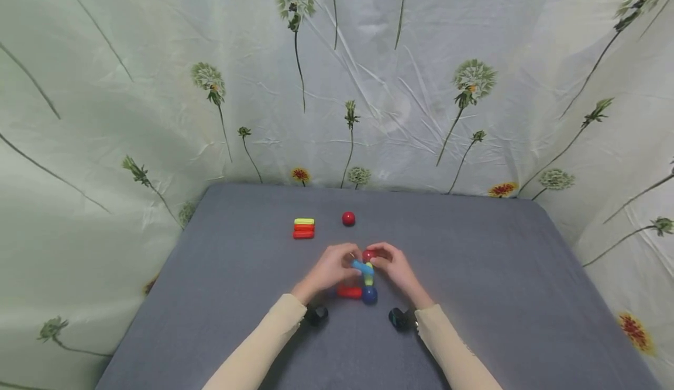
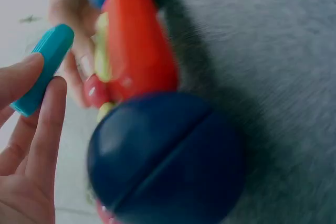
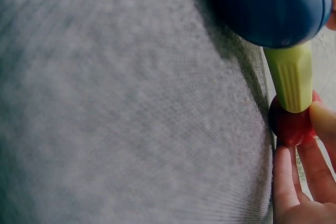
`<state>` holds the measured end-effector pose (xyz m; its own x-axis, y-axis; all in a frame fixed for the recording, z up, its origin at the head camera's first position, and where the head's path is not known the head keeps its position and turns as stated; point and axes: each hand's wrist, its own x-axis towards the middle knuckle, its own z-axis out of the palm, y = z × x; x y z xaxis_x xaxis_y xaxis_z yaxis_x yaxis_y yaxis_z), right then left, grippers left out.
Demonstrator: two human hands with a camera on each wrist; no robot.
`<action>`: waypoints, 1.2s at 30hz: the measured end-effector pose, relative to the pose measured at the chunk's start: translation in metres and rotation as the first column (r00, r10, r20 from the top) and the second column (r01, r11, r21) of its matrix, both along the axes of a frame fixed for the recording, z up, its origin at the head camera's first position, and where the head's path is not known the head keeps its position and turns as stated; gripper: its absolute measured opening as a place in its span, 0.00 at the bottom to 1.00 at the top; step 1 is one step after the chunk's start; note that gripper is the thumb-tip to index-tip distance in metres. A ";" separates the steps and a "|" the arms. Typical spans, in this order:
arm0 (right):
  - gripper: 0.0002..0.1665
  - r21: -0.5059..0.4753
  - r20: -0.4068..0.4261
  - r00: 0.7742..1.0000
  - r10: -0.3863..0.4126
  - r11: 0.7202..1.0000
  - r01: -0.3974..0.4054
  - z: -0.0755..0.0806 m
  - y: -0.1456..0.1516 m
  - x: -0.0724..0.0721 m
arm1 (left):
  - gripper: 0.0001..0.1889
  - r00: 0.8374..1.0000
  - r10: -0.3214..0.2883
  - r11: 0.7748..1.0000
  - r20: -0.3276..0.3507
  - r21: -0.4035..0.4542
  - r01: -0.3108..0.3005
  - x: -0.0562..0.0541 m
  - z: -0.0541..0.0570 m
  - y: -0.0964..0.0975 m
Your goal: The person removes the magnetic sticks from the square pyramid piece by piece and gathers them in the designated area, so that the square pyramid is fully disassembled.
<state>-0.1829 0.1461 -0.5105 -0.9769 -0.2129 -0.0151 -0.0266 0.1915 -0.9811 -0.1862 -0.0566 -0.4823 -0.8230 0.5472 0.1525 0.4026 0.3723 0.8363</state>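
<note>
A light blue rod (image 2: 47, 69) is pinched between the thumb and fingers of my left hand (image 1: 329, 268), raised over the joined pieces. My right hand (image 1: 397, 270) grips a red ball (image 3: 293, 127) at the far end of a yellow-green rod (image 3: 290, 77). That rod meets a dark blue ball (image 1: 370, 295) at its near end. From this ball a red rod (image 1: 349, 292) runs left to a second dark blue ball (image 2: 165, 161), which my left hand mostly hides in the head view. Other pieces behind the red rod are partly covered in the left wrist view.
Beyond the hands, a loose red ball (image 1: 348, 218) lies on the grey cloth-covered table (image 1: 253, 249). To its left, a yellow rod (image 1: 303, 221) and red rods (image 1: 303, 234) lie side by side. A flower-printed curtain (image 1: 395, 144) hangs behind the table.
</note>
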 end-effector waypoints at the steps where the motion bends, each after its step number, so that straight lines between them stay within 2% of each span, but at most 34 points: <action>1: 0.15 0.005 0.004 1.000 -0.007 1.000 0.007 -0.004 0.000 -0.001 | 0.11 0.999 0.016 1.000 0.030 0.023 -0.017 -0.001 0.000 -0.003; 5: 0.14 0.025 -0.008 1.000 -0.022 0.999 0.022 -0.009 -0.001 -0.003 | 0.10 0.989 0.100 0.988 0.112 0.106 -0.112 -0.007 -0.004 -0.022; 7: 0.14 0.036 -0.005 1.000 -0.031 0.999 0.031 -0.009 -0.001 -0.003 | 0.10 0.980 0.171 0.976 0.104 0.121 -0.183 -0.011 -0.007 -0.034; 9: 0.13 0.044 -0.011 0.999 -0.033 0.998 0.034 -0.009 -0.001 -0.003 | 0.10 0.962 0.259 0.956 0.080 0.120 -0.268 -0.015 -0.010 -0.047; 11: 0.14 0.051 -0.020 0.999 -0.034 0.998 0.035 -0.009 -0.001 -0.003 | 0.09 0.933 0.356 0.927 0.059 0.108 -0.360 -0.018 -0.013 -0.059; 13: 0.14 0.045 -0.020 0.999 -0.031 0.998 0.032 -0.009 -0.001 -0.003 | 0.09 0.893 0.448 0.890 0.040 0.072 -0.450 -0.022 -0.015 -0.069; 15: 0.15 0.034 -0.017 1.000 -0.026 0.999 0.027 -0.009 -0.001 -0.003 | 0.09 0.860 0.510 0.859 0.032 0.044 -0.511 -0.026 -0.018 -0.079; 16: 0.15 0.030 -0.011 1.000 -0.026 0.999 0.027 -0.008 -0.001 -0.003 | 0.09 0.846 0.533 0.845 0.030 0.032 -0.534 -0.027 -0.019 -0.083; 18: 0.15 0.019 -0.005 1.000 -0.021 1.000 0.021 -0.005 -0.002 -0.002 | 0.08 0.829 0.559 0.829 0.005 0.003 -0.559 -0.030 -0.022 -0.089; 23: 0.15 0.019 -0.008 1.000 -0.005 1.000 0.005 0.011 -0.004 0.005 | 0.07 0.804 0.590 0.805 -0.070 -0.030 -0.593 -0.037 -0.025 -0.098; 26: 0.15 0.022 -0.030 1.000 0.000 1.000 0.001 0.008 -0.003 0.004 | 0.06 0.790 0.608 0.789 -0.080 -0.050 -0.612 -0.041 -0.026 -0.099; 30: 0.15 0.019 -0.038 0.999 -0.012 1.000 0.013 -0.007 -0.002 -0.001 | 0.07 0.788 0.610 0.786 -0.077 -0.064 -0.615 -0.043 -0.026 -0.099; 32: 0.15 0.015 -0.040 0.999 -0.014 1.000 0.014 -0.009 -0.001 -0.002 | 0.07 0.797 0.597 0.796 -0.092 -0.055 -0.602 -0.043 -0.026 -0.097; 33: 0.15 0.011 -0.033 0.999 -0.018 1.000 0.018 -0.010 -0.001 -0.002 | 0.08 0.810 0.578 0.811 -0.101 -0.045 -0.584 -0.043 -0.025 -0.096; 34: 0.15 0.007 -0.035 0.999 -0.017 1.000 0.017 -0.010 -0.001 -0.003 | 0.09 0.831 0.547 0.833 -0.102 -0.037 -0.553 -0.042 -0.024 -0.093; 36: 0.15 0.011 -0.028 0.999 -0.024 1.000 0.024 -0.010 -0.001 -0.003 | 0.10 0.891 0.444 0.892 -0.098 -0.042 -0.449 -0.041 -0.022 -0.086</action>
<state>-0.1854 0.1454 -0.5204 -0.9819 -0.1891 0.0098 -0.0490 0.2038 -0.9778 -0.2269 -0.1429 -0.5040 -0.9684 0.1354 0.2096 0.2490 0.5791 0.7763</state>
